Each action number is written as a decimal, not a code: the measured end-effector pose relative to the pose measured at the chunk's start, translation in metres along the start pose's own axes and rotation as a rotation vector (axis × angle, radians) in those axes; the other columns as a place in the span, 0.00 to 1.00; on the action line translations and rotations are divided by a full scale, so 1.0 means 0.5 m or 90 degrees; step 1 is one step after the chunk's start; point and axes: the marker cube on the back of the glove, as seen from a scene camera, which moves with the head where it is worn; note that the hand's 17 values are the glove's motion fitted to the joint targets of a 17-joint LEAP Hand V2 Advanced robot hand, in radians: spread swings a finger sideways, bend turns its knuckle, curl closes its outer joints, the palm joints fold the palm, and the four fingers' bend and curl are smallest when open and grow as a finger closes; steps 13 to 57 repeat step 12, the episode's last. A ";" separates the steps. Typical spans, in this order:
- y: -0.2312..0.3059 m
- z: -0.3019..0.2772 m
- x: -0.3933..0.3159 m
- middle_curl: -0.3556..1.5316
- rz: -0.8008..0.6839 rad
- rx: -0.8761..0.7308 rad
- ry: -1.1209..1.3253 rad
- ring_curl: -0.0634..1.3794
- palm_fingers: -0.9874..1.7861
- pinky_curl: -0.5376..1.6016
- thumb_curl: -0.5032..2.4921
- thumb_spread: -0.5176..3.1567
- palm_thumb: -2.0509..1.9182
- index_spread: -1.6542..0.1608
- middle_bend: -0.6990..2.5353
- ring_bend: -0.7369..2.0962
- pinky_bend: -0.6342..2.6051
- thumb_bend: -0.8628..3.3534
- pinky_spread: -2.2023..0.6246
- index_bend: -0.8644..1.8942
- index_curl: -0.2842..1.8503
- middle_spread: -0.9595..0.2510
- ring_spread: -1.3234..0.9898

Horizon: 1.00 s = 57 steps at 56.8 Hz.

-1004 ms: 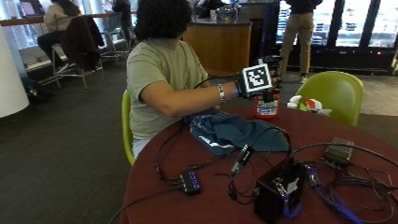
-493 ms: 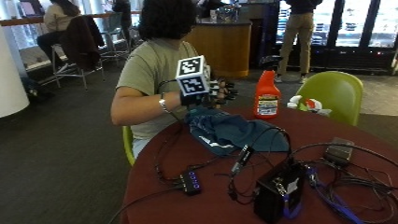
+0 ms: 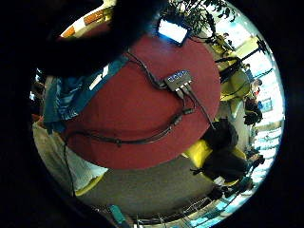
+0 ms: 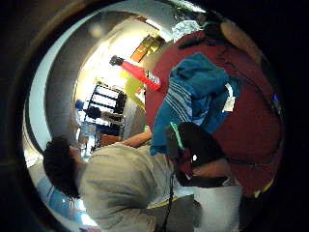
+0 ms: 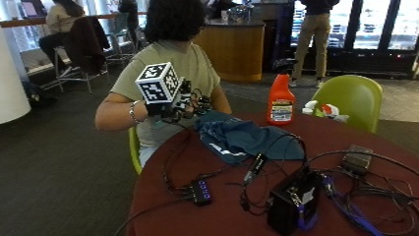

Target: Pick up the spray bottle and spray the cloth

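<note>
My black-gloved right hand (image 5: 180, 104) hangs in the air near my chest, over the tabletop's near edge — its grip holds nothing, fingers loosely curled. The orange plastic spray bottle (image 5: 282, 98) stands upright on the round dark-red tabletop (image 5: 216, 196), well apart from my hand, beyond the crumpled blue cloth (image 5: 245, 140). I judge nothing is done — both the pickup and the spraying remain.

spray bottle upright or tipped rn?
Upright. The spray bottle stands on its base on the red table beyond the blue cloth, nozzle on top, no hand on it.
</note>
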 end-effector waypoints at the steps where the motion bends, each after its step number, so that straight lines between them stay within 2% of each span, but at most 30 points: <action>1: 0.003 0.000 0.001 0.37 0.000 0.000 -0.002 0.27 0.49 0.37 0.30 0.44 0.66 0.68 0.27 0.34 0.25 0.20 0.85 0.38 0.29 0.75 0.53; 57: 0.013 0.000 0.005 0.37 0.001 -0.002 -0.008 0.27 0.49 0.37 0.29 0.45 0.66 0.68 0.27 0.34 0.24 0.20 0.85 0.38 0.30 0.75 0.53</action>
